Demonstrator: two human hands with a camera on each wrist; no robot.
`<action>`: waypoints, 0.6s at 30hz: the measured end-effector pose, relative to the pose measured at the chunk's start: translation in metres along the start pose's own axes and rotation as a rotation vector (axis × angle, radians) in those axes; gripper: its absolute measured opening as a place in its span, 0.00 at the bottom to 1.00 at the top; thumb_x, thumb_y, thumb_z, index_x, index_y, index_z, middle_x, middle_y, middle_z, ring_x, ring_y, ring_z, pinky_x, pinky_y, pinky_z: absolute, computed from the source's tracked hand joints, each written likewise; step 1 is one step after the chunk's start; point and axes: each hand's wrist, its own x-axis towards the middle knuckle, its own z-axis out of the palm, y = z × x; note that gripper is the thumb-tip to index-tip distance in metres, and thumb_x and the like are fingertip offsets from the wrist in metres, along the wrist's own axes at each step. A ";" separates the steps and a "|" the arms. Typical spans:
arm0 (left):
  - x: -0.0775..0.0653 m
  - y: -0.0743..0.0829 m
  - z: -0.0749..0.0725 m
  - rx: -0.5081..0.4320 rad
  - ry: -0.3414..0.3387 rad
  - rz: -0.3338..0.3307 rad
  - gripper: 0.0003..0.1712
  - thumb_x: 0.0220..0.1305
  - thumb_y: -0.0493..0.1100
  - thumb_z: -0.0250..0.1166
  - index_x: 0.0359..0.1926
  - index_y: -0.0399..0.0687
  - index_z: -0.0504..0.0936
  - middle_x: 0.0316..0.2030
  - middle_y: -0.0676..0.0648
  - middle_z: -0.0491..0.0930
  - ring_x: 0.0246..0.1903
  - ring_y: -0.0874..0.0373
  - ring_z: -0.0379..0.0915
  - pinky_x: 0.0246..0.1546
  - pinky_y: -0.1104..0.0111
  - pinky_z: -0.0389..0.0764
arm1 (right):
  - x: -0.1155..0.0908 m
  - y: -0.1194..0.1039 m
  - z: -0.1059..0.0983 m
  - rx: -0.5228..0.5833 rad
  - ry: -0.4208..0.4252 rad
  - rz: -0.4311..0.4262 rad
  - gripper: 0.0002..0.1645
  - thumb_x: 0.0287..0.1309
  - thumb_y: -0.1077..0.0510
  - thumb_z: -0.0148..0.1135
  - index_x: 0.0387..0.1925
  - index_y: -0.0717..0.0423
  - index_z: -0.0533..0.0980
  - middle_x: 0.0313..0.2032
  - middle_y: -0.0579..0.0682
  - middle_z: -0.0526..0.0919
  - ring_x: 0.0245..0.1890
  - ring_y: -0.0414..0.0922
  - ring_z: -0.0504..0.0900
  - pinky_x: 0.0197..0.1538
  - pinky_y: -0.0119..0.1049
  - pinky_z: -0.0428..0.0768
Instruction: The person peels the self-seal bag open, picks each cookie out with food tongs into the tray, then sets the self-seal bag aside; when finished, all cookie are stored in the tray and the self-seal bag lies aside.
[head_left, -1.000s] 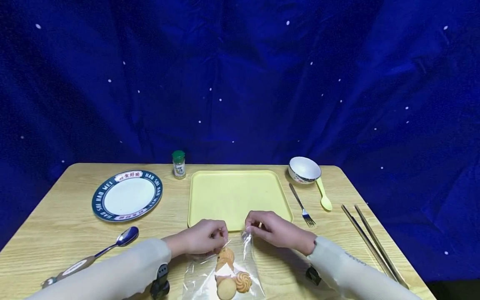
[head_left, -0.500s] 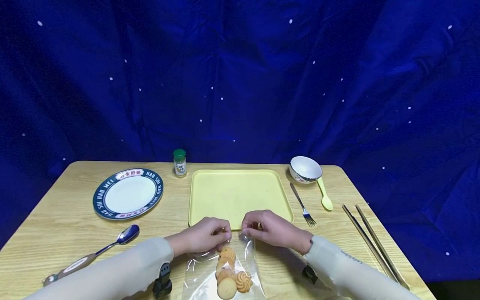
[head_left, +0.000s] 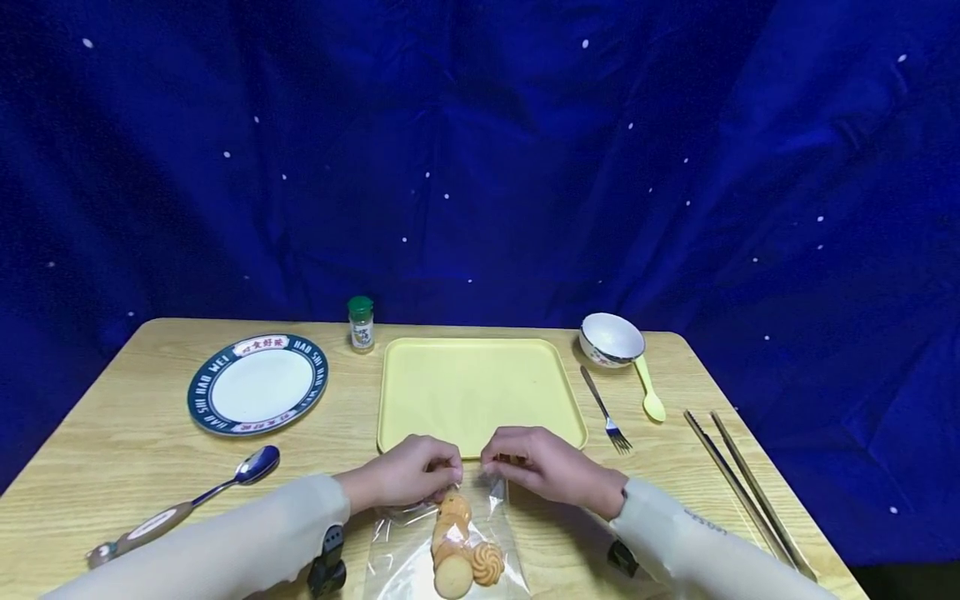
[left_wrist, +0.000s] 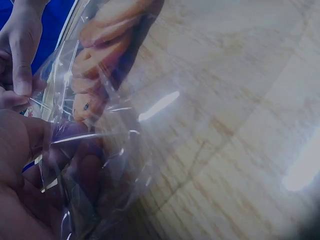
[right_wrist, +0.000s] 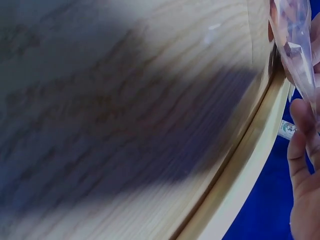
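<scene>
A clear plastic bag (head_left: 397, 550) lies at the table's front edge, with several cookies (head_left: 453, 575) inside, one of them a swirled round. My left hand (head_left: 408, 471) pinches the bag's upper edge between thumb and fingers; in the left wrist view the film (left_wrist: 125, 150) spreads out from that hand. Close by, my right hand (head_left: 543, 467) pinches the same edge on its right side. The right wrist view shows the bag's gathered film (right_wrist: 297, 50) running down to the right fingers (right_wrist: 297, 155). A yellow tray (head_left: 480, 392) lies just beyond both hands.
On the left are a blue-rimmed plate (head_left: 258, 385), a long-handled spoon (head_left: 180, 508) and a green-capped seasoning jar (head_left: 362, 325). To the right stand a bowl (head_left: 611, 340), a yellow spoon (head_left: 650, 392), a fork (head_left: 604, 408) and metal tongs (head_left: 750, 492). A blue curtain (head_left: 480, 167) hangs behind.
My right hand has shifted slightly left, nearer the left hand, still pinching the bag's edge. My left hand has moved a little to the right. The cookies remain in the bag.
</scene>
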 end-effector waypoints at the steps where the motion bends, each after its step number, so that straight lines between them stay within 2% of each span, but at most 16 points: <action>1: 0.000 0.000 0.000 0.008 0.002 0.002 0.10 0.69 0.39 0.58 0.30 0.41 0.79 0.18 0.43 0.78 0.15 0.67 0.67 0.20 0.77 0.71 | 0.000 0.000 0.000 0.008 0.002 -0.006 0.07 0.68 0.55 0.55 0.40 0.49 0.79 0.38 0.39 0.81 0.37 0.29 0.77 0.41 0.23 0.78; 11: 0.002 -0.003 0.001 0.075 -0.008 -0.002 0.11 0.69 0.39 0.58 0.29 0.44 0.80 0.16 0.51 0.75 0.14 0.68 0.65 0.21 0.76 0.72 | -0.001 -0.004 0.002 0.057 0.003 -0.035 0.06 0.68 0.56 0.55 0.40 0.47 0.79 0.37 0.39 0.80 0.35 0.30 0.74 0.38 0.23 0.77; 18: 0.002 -0.003 0.002 0.084 -0.005 -0.010 0.10 0.70 0.40 0.57 0.29 0.46 0.79 0.17 0.49 0.77 0.14 0.69 0.65 0.19 0.77 0.69 | -0.001 -0.005 -0.001 0.139 0.002 0.035 0.05 0.67 0.55 0.56 0.36 0.47 0.79 0.38 0.39 0.78 0.38 0.32 0.74 0.38 0.25 0.77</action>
